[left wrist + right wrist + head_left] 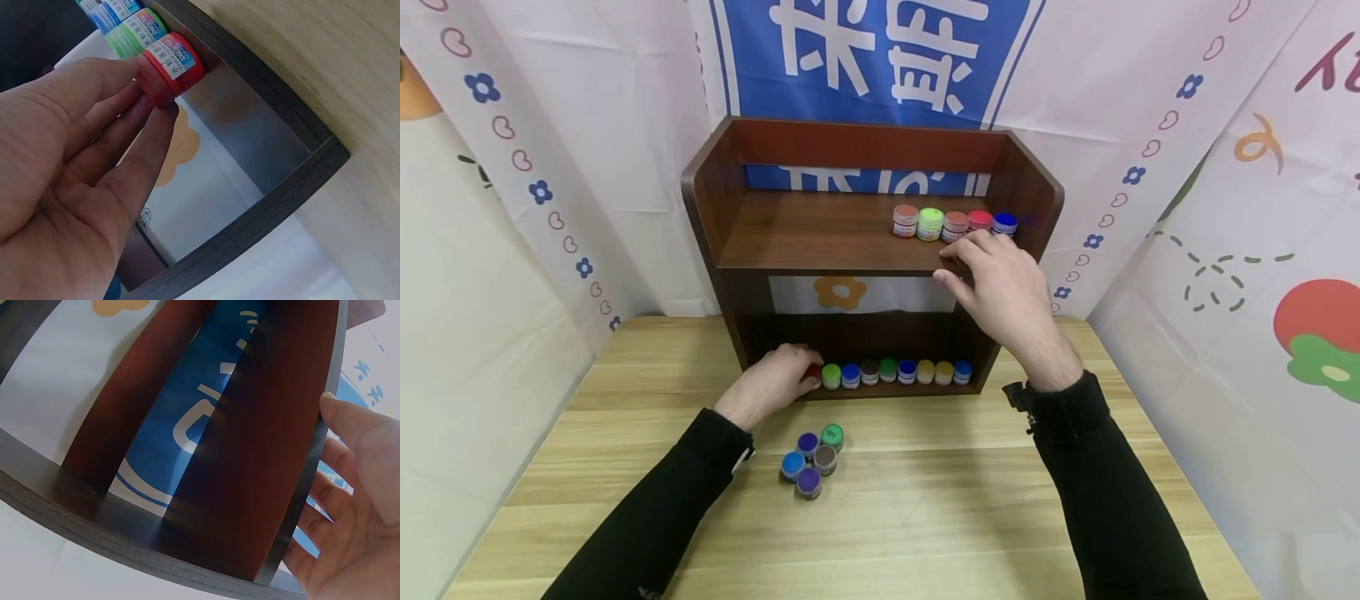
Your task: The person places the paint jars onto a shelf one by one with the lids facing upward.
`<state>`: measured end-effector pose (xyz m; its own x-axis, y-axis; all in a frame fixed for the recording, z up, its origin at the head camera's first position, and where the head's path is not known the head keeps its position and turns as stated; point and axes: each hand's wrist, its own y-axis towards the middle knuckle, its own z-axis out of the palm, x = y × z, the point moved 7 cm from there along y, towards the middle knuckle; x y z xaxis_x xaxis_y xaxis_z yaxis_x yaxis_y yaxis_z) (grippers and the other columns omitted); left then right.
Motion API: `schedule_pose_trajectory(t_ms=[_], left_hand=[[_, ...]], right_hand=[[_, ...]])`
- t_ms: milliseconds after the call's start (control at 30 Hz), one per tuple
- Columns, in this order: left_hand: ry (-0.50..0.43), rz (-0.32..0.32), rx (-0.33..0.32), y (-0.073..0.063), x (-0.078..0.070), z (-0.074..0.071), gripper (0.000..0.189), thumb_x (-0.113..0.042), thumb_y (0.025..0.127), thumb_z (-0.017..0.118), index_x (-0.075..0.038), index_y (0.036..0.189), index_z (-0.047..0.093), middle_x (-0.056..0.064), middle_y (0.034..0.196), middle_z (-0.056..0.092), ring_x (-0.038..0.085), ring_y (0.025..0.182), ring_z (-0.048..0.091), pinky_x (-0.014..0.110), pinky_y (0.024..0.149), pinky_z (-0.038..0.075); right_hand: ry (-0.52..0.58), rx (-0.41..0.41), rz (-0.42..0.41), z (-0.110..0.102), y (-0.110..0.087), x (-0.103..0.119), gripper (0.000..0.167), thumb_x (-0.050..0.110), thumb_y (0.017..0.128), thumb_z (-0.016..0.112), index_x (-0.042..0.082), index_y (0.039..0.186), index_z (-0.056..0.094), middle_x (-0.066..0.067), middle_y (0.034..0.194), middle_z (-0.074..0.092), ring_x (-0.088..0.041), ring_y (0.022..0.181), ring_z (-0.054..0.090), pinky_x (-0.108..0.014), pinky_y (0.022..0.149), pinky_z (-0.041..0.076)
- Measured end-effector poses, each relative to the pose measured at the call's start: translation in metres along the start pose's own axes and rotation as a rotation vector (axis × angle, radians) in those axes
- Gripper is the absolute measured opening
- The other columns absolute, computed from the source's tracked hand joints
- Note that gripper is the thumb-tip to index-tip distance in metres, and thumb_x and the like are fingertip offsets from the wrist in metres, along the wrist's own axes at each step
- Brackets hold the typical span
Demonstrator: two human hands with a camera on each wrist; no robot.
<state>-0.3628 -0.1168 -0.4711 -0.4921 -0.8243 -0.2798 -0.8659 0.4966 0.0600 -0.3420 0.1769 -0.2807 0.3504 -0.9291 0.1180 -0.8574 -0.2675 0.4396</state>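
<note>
At the left end of the lower row, my left hand (pixel 775 379) pinches a red paint jar (pixel 170 67) between thumb and fingers. A light green paint jar (pixel 831 377) sits right beside it. My right hand (pixel 1000 287) is at the front edge of the upper shelf (pixel 820 237), fingers loosely bent with no jar between them. Its thumb touches the edge in the right wrist view. Just behind these fingers stands a row of paint jars, among them a light green-lidded jar (pixel 930 224) and a blue-lidded jar (pixel 1004 223) partly hidden by the hand.
The dark brown two-tier rack (pixel 703 200) stands on a wooden table (pixel 940 500) against a printed cloth. More jars, including a yellow one (pixel 925 372), line its lower tier. On the table in front, several jars are clustered, one with a green lid (pixel 832 435).
</note>
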Motion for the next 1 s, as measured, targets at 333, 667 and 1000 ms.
schedule_pose_trajectory(t_ms=[333,667,1000], left_hand=[[0.007,0.06,-0.042,-0.014,-0.02,-0.013,0.029,-0.009,0.11,0.082,0.003,0.137,0.08,0.019,0.129,0.083,0.029,0.112,0.083,0.046,0.1,0.074],[-0.024,0.117,0.039,-0.029,-0.044,-0.01,0.037,-0.013,0.109,0.084,0.001,0.143,0.077,0.02,0.137,0.082,0.031,0.119,0.084,0.044,0.104,0.073],[-0.061,0.13,0.158,-0.036,-0.055,-0.001,0.033,-0.014,0.109,0.085,-0.003,0.14,0.081,0.016,0.137,0.083,0.025,0.114,0.082,0.041,0.102,0.073]], right_hand=[[-0.008,-0.005,-0.002,0.0,0.0,0.0,0.045,0.049,0.115,0.075,0.017,0.145,0.079,-0.012,0.149,0.076,-0.039,0.142,0.068,-0.059,0.116,0.061],[-0.01,-0.006,-0.003,0.0,0.0,0.0,0.044,0.049,0.115,0.075,0.017,0.145,0.079,-0.012,0.146,0.077,-0.039,0.139,0.068,-0.058,0.113,0.061],[-0.01,-0.016,-0.01,0.0,0.0,0.0,0.044,0.049,0.115,0.075,0.017,0.144,0.079,-0.012,0.145,0.077,-0.039,0.137,0.069,-0.057,0.112,0.062]])
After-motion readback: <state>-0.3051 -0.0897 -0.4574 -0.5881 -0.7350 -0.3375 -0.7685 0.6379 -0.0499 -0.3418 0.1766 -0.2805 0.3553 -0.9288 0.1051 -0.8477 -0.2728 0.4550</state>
